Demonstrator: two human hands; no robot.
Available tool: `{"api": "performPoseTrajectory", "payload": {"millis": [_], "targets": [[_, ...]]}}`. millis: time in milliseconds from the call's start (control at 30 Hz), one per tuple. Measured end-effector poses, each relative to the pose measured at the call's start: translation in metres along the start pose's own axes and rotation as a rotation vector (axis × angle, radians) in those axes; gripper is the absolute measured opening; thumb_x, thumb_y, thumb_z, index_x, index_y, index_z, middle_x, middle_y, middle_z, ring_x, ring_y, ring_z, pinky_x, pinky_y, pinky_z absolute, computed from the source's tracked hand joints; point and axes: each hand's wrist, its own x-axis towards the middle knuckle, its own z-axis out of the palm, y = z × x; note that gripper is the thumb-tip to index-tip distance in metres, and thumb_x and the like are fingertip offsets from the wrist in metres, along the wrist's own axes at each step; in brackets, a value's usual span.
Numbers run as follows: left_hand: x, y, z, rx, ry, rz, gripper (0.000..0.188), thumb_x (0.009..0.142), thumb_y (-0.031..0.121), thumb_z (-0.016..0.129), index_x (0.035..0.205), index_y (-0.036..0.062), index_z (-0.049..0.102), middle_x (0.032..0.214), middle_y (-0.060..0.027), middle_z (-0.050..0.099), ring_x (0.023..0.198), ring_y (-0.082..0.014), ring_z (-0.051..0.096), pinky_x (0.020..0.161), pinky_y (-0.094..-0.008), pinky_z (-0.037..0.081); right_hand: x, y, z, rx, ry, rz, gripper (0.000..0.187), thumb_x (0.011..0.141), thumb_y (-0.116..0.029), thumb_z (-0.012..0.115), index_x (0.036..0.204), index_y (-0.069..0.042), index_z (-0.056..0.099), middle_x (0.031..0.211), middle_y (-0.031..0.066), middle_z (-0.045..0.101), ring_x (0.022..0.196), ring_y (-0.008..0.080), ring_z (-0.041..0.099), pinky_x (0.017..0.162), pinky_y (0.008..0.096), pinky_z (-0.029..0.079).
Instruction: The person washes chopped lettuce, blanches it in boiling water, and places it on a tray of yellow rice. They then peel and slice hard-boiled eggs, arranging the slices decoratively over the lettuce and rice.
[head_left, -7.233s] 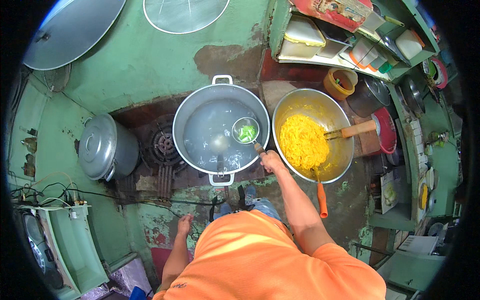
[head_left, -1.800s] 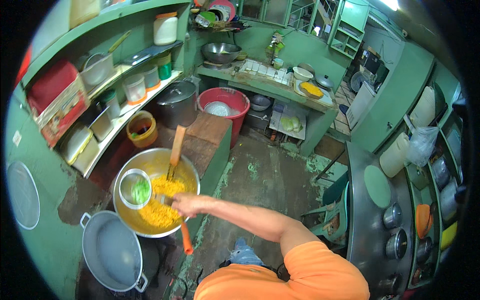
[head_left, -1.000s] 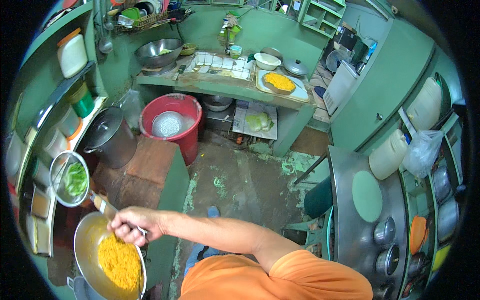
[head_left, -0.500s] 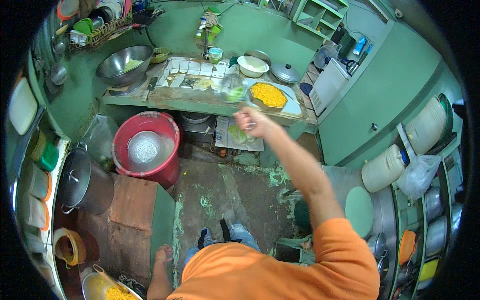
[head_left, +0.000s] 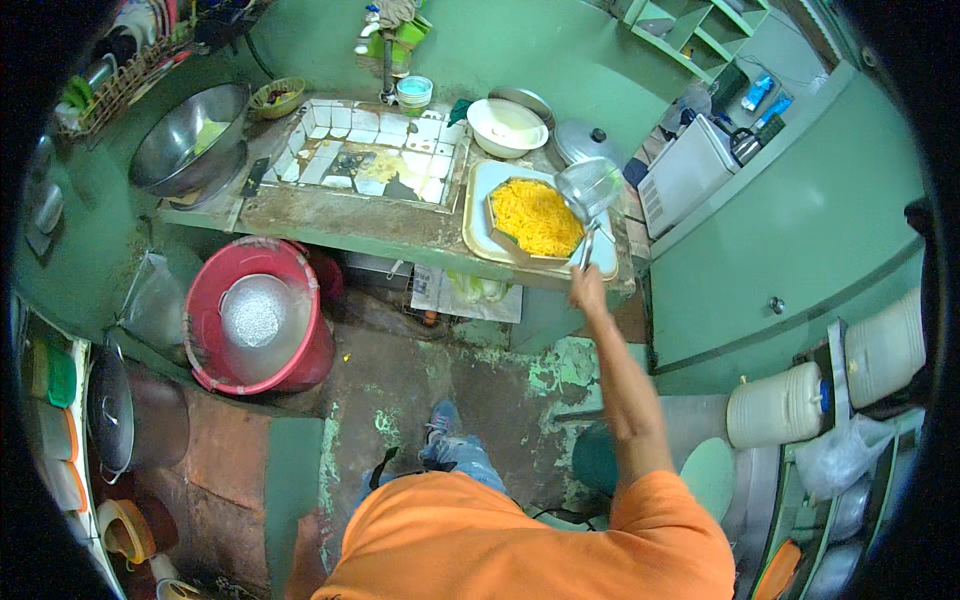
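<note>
- Starting at the bottom of the frame, what are the hands up to?

- Left hand is a smeary blur, lower left, near the brown-topped block. Can't tell how open it is or if it's got anything. Right hand, right of centre, has its fingers curled closed around the handle of a mesh strainer.

- And past that?

- Red tub at middle left, silvery round dish inside. Then the bench across the upper half.

- Where's the yellow stuff?

- Yellow shreds fill a many-sided brown container on a pale tray, upper right of centre. Strainer overlaps its right side from this angle; touching or not, can't say. What's in the mesh is too blurry.

- Behind it?

- White bowl, then a knobbed metal lid to its right. Tap up top.
</note>
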Motion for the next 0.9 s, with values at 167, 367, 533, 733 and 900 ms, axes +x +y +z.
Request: {"api": "performPoseTrajectory", "payload": {"millis": [167, 367, 533, 733, 900], "targets": [[0.011, 0.099, 0.090, -0.004, 0.100, 0.194, 0.038, 0.091, 0.040, 0.055, 0.113, 0.0104, 0.062, 0.105, -0.0079, 0.065, 0.092, -0.0230, 0.061, 0.074, -0.0471, 0.050, -0.016, -0.003, 0.025, 0.008, -0.071, 0.108, 0.046, 0.091, -0.034, 0.051, 0.112, 0.007, 0.044, 0.087, 0.0330, 0.062, 0.084, 0.0511, 0.061, 0.074, 0.0544, 0.046], [0.017, 0.201, 0.151, 0.104, 0.052, 0.333, 0.042, 0.092, 0.042, 0.052, 0.116, 0.0092, 0.062, 0.108, -0.0064, 0.067, 0.095, -0.0217, 0.063, 0.074, -0.0443, 0.052, -0.003, -0.020, -0.008, -0.044, -0.049, 0.018, 0.041, 0.090, -0.027, 0.055, 0.116, 0.002, 0.043, 0.085, 0.0286, 0.064, 0.080, 0.0479, 0.062, 0.072, 0.0549, 0.047], [0.042, 0.219, 0.155, 0.201, 0.059, 0.289, 0.052, 0.093, 0.052, 0.046, 0.123, 0.0128, 0.061, 0.116, -0.0070, 0.065, 0.106, -0.0266, 0.059, 0.079, -0.0535, 0.052, 0.000, -0.015, -0.019, -0.051, 0.022, -0.027, 0.038, 0.092, -0.028, 0.054, 0.118, -0.003, 0.042, 0.085, 0.0280, 0.064, 0.076, 0.0486, 0.062, 0.067, 0.0541, 0.047], [0.073, 0.194, 0.138, 0.270, 0.181, 0.099, 0.042, 0.089, 0.045, 0.056, 0.111, 0.0106, 0.064, 0.102, -0.0059, 0.066, 0.090, -0.0236, 0.062, 0.065, -0.0445, 0.054, -0.001, -0.012, -0.014, 0.022, -0.012, 0.045, 0.040, 0.095, -0.029, 0.054, 0.122, 0.000, 0.047, 0.101, 0.0255, 0.063, 0.090, 0.0439, 0.061, 0.080, 0.0481, 0.047], [0.100, 0.198, 0.118, 0.250, 0.118, 0.017, 0.045, 0.088, 0.048, 0.059, 0.112, 0.0106, 0.064, 0.100, -0.0069, 0.066, 0.087, -0.0239, 0.062, 0.065, -0.0450, 0.053, 0.019, -0.042, 0.009, 0.093, 0.239, -0.236, 0.041, 0.095, -0.028, 0.054, 0.124, 0.001, 0.051, 0.092, 0.0180, 0.067, 0.077, 0.0325, 0.065, 0.070, 0.0455, 0.049]]}}
